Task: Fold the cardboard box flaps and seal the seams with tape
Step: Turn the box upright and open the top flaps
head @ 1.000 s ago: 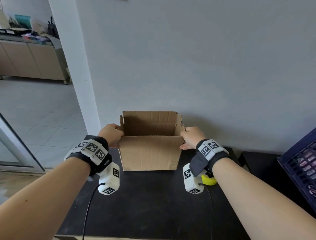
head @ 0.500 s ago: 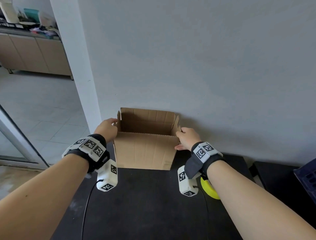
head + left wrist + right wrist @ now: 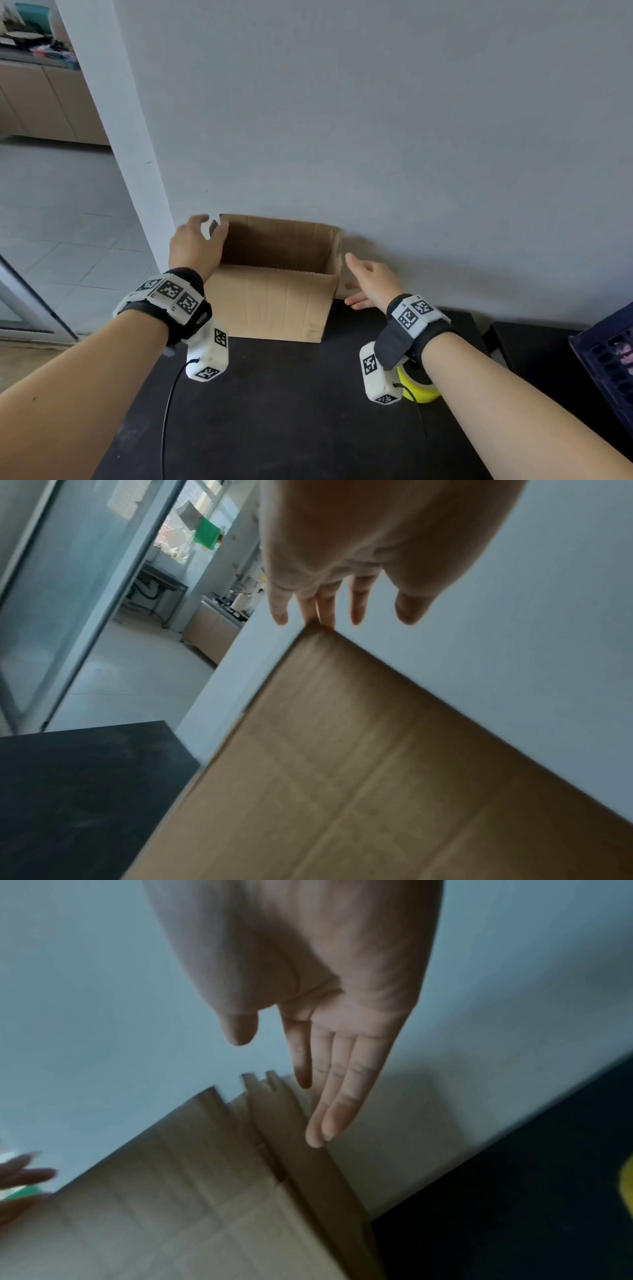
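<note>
An open-topped cardboard box stands at the back of the black table, against the grey wall. My left hand is at the box's far left top corner with straight, spread fingers; in the left wrist view its fingertips seem to touch that corner of the box. My right hand is open beside the box's right side with fingers extended. In the right wrist view the right hand lies along the box's side flap; contact is unclear. A yellow tape roll lies under my right wrist.
A dark blue crate sits at the far right on a second black surface. The table's left edge drops to a tiled floor. The wall stands directly behind the box.
Both hands have come off the box's sides and their fingers have straightened. The left hand has moved up to the far left corner; the right hand has moved slightly right.
</note>
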The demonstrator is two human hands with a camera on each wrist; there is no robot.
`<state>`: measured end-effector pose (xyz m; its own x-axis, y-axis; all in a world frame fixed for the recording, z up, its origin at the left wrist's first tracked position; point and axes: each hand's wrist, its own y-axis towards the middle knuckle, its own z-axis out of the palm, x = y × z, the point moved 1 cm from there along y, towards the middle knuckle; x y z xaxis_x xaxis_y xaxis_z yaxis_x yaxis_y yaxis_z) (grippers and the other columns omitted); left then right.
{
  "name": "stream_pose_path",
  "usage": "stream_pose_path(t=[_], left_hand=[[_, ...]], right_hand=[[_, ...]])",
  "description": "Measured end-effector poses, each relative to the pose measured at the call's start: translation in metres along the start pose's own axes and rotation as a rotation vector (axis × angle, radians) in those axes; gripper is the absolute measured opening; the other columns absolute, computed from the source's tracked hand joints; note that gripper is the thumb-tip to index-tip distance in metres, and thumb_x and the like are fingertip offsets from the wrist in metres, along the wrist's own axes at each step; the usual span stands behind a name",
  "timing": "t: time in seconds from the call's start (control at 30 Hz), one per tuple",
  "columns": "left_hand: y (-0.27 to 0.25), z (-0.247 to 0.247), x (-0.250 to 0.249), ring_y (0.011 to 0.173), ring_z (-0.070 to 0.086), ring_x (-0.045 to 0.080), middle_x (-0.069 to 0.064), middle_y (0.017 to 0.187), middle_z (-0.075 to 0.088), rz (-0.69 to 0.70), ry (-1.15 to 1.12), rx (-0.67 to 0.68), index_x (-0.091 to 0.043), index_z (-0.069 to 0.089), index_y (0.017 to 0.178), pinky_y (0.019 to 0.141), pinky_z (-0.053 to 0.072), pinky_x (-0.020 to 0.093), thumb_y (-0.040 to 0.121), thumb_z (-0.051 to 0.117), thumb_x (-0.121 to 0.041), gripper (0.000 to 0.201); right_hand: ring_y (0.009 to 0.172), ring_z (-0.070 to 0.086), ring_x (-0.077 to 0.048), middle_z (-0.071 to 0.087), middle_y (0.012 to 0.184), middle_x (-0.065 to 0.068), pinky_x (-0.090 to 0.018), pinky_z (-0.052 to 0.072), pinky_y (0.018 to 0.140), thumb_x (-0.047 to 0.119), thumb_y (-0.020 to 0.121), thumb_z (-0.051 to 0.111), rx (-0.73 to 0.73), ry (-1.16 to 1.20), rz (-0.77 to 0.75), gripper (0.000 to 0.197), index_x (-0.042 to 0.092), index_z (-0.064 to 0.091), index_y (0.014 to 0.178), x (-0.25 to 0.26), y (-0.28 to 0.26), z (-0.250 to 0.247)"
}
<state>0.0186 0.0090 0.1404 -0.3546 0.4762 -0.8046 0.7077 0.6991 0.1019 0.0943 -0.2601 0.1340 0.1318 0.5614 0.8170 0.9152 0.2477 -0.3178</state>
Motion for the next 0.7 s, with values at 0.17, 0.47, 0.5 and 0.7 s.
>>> stream_pose_path(t=[0.17, 0.47, 0.5, 0.7], left_hand=[[-0.014, 0.021, -0.067, 0.124, 0.045, 0.02, 0.005, 0.133, 0.049, 0.209, -0.083, -0.031, -0.018, 0.054, 0.125, 0.095, 0.036, 0.028, 0.094, 0.049, -0.032, 0.035], [-0.091, 0.143, -0.165, 0.089, 0.057, 0.011, 0.001, 0.104, 0.062, 0.404, -0.118, 0.364, -0.016, 0.067, 0.096, 0.075, 0.04, 0.021, 0.088, 0.054, -0.018, 0.016], [-0.098, 0.158, -0.166, 0.088, 0.058, 0.012, 0.0, 0.101, 0.063, 0.387, -0.083, 0.416, -0.017, 0.067, 0.095, 0.074, 0.041, 0.022, 0.088, 0.054, -0.019, 0.015], [-0.121, 0.242, -0.142, 0.091, 0.065, 0.029, 0.008, 0.095, 0.068, 0.144, 0.155, 0.687, -0.02, 0.061, 0.088, 0.085, 0.055, 0.039, 0.083, 0.059, -0.023, 0.006]], right_hand=[[0.059, 0.065, -0.022, 0.066, 0.077, -0.008, -0.031, 0.056, 0.057, 0.034, 0.097, 0.049, -0.113, 0.072, 0.047, 0.038, 0.007, 0.055, 0.124, -0.032, 0.002, -0.053], [0.056, 0.058, -0.019, 0.062, 0.072, -0.007, -0.024, 0.05, 0.047, 0.012, 0.095, 0.049, -0.242, 0.069, 0.254, 0.011, 0.009, 0.058, 0.09, -0.126, -0.009, -0.142], [0.056, 0.058, -0.018, 0.062, 0.073, -0.007, -0.023, 0.05, 0.046, 0.012, 0.095, 0.049, -0.243, 0.06, 0.283, 0.012, 0.01, 0.059, 0.088, -0.138, -0.009, -0.148], [0.056, 0.058, -0.019, 0.062, 0.067, -0.006, -0.026, 0.051, 0.055, 0.004, 0.083, 0.056, -0.175, -0.097, 0.49, 0.017, 0.014, 0.061, 0.071, -0.208, -0.001, -0.175]])
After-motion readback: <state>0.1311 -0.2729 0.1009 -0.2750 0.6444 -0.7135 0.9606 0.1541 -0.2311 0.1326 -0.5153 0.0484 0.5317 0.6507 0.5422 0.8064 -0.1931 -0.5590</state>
